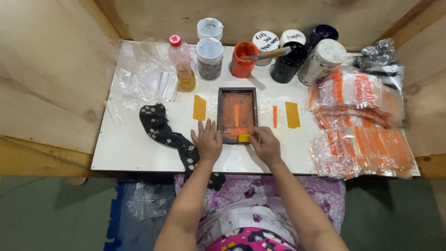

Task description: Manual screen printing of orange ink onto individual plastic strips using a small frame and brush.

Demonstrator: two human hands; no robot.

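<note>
A small dark-framed printing screen [237, 95], smeared with orange ink, lies flat on the white table [130, 148]. My left hand [207, 141] rests flat on the table with fingers spread, touching the frame's near left corner. My right hand [265, 144] pinches a small yellow squeegee block [244, 138] at the frame's near edge, inside the screen. Two yellow tape strips [200, 108] [292, 115] lie on either side of the frame, with an orange printed stripe [274, 116] on the table at its right.
Several paint jars stand along the back, one open orange jar [243, 60] and a black one [287, 65] holding a stick. A bottle with a red cap [181, 62], clear bags [139, 69], a black floral cloth [162, 132] and stacks of orange-printed bags [362, 125] surround the frame. Wooden walls enclose the table.
</note>
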